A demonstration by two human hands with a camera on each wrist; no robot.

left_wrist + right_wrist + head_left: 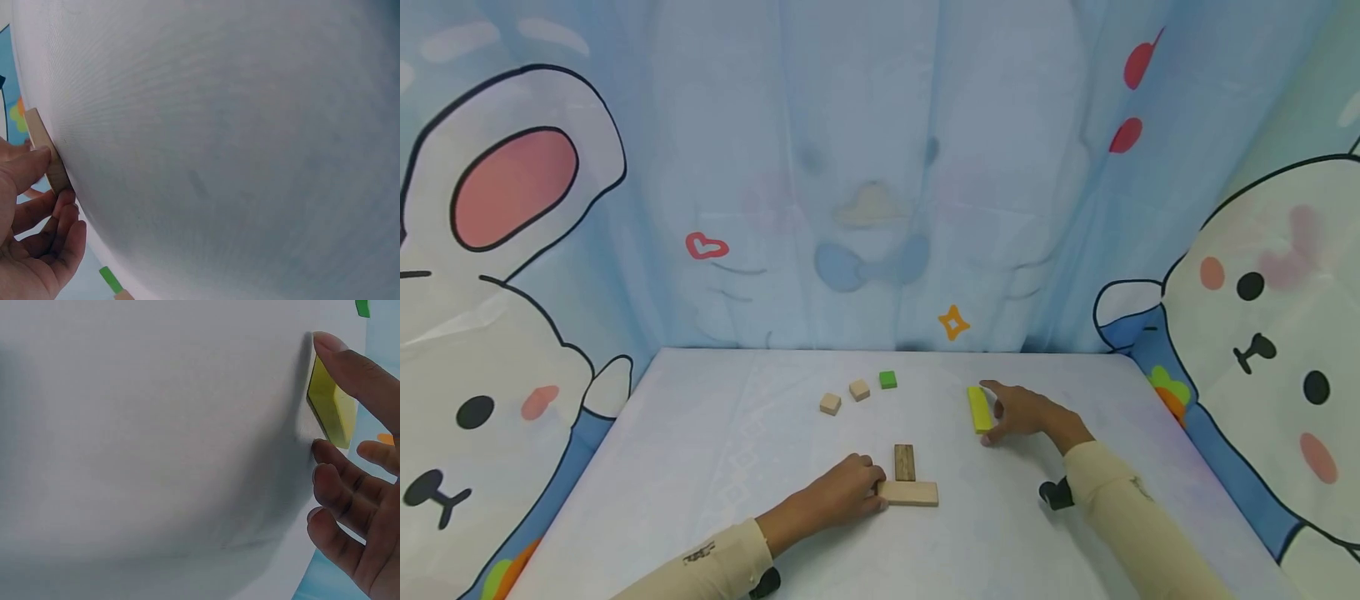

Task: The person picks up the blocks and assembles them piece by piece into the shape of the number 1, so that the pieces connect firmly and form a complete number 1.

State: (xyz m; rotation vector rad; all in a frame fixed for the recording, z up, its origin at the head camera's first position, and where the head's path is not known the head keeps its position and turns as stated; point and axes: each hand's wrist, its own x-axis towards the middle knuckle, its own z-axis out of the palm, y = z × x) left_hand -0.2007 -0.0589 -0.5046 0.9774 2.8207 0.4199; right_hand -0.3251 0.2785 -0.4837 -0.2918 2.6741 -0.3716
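In the head view my left hand (842, 490) pinches the left end of a plain wooden plank (913, 493) that lies crosswise on the table. The left wrist view shows the thumb against this plank (45, 147). Directly behind it, a darker brown wooden block (904, 462) points away from me. Farther right, my right hand (1026, 411) spans a yellow block (979, 409), thumb by the near end and a finger by the far end. In the right wrist view the fingers are spread about the yellow block (331, 403); firm contact is not plain.
Toward the back of the white table (760, 467) lie two small wooden cubes (830, 404) and a green cube (888, 380). A patterned blue curtain (865, 167) hangs behind the table's back edge. A dark wrist camera (1057, 494) sits under the right sleeve.
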